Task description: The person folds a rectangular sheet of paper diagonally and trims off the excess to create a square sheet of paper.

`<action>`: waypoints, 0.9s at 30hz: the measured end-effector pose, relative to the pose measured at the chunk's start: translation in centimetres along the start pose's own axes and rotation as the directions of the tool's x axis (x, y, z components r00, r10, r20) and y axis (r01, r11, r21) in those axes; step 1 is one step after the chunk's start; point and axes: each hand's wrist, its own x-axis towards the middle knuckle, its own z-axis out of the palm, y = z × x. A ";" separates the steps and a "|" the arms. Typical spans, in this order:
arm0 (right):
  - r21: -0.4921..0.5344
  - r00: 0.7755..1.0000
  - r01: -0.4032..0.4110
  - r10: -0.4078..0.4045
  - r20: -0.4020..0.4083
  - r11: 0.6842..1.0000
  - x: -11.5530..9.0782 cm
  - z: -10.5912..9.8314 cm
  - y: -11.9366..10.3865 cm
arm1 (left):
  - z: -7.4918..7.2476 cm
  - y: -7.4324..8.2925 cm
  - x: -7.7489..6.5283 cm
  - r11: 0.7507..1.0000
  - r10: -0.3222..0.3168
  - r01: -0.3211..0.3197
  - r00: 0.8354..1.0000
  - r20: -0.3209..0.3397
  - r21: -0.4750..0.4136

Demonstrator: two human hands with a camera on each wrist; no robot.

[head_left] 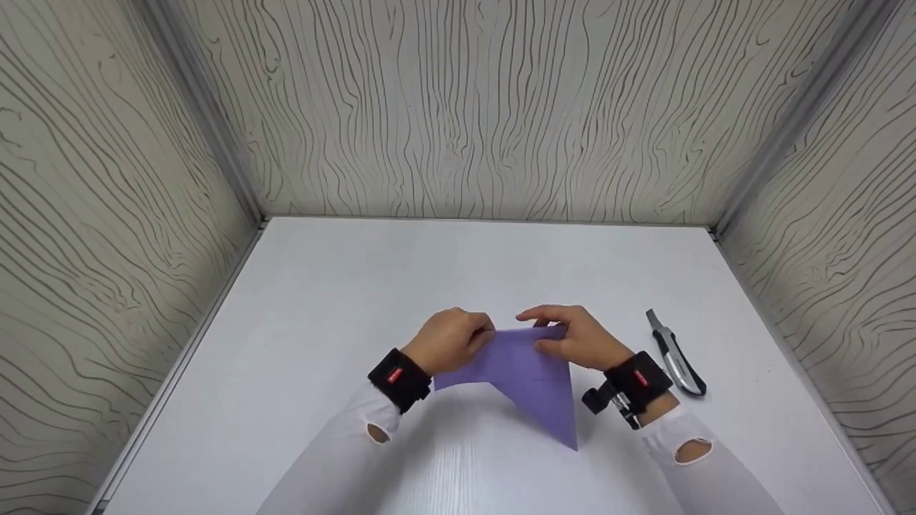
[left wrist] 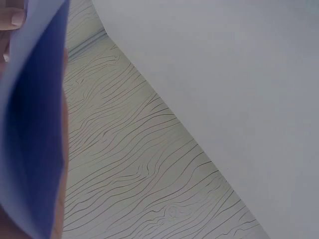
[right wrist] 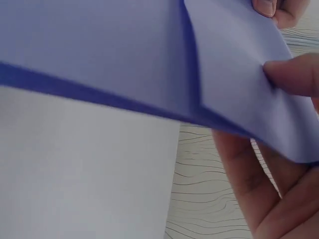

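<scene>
A folded sheet of purple paper (head_left: 533, 372) is held up over the white table between both hands, one pointed corner hanging down toward the front. My left hand (head_left: 452, 340) pinches its upper left edge with curled fingers. At the upper right, my right hand (head_left: 580, 336) grips the paper, thumb on the near face and fingers behind; its index finger extends along the top edge. In the right wrist view, the thumb (right wrist: 294, 74) presses on a folded flap of the purple paper (right wrist: 234, 64). The left wrist view shows the purple paper (left wrist: 37, 109) edge-on, covering most of the left hand.
A utility knife (head_left: 676, 354) with a silver and black handle lies on the white table (head_left: 343, 286), right of the right hand, blade end pointing away. Wood-patterned panels (head_left: 458, 107) with grey metal corner posts enclose the table at the back and both sides.
</scene>
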 end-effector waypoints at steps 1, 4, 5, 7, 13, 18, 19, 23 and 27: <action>-0.064 1.000 0.017 -0.016 0.001 0.998 0.1 0.0 -0.3 | 0.1 0.0 0.0 1.000 -0.003 0.003 1.000 -0.005 0.016; -0.286 0.996 0.083 -0.088 -0.007 0.955 0.3 0.3 -1.2 | 0.3 0.1 0.1 0.997 0.004 -0.003 1.000 -0.022 0.072; -0.356 0.994 0.101 -0.112 -0.010 0.929 0.4 0.5 -1.6 | 0.4 0.2 0.2 0.996 0.010 -0.008 1.000 -0.026 0.093; -0.461 0.989 0.125 -0.147 -0.012 0.879 0.6 1.0 -2.4 | 0.5 0.3 0.2 0.991 0.022 -0.017 0.999 -0.034 0.132; -0.496 0.987 0.111 -0.152 -0.043 0.861 1.5 2.9 -4.0 | 0.7 0.8 0.3 0.981 0.055 -0.042 0.996 -0.068 0.187; -0.483 0.983 0.125 -0.176 -0.061 0.867 1.8 3.7 -3.6 | 0.8 0.8 0.1 0.973 0.087 -0.063 0.991 -0.100 0.220; -0.486 0.979 0.141 -0.195 -0.062 0.862 1.8 3.7 -3.5 | 0.8 0.8 0.1 0.972 0.093 -0.067 0.990 -0.105 0.226; -0.512 0.959 0.208 -0.276 -0.060 0.833 1.7 3.8 -3.0 | 1.0 0.8 0.1 0.970 0.107 -0.077 0.987 -0.119 0.231; -0.492 0.953 0.241 -0.300 -0.043 0.837 1.7 3.8 -2.7 | 1.1 0.6 0.1 0.966 0.129 -0.097 0.984 -0.125 0.239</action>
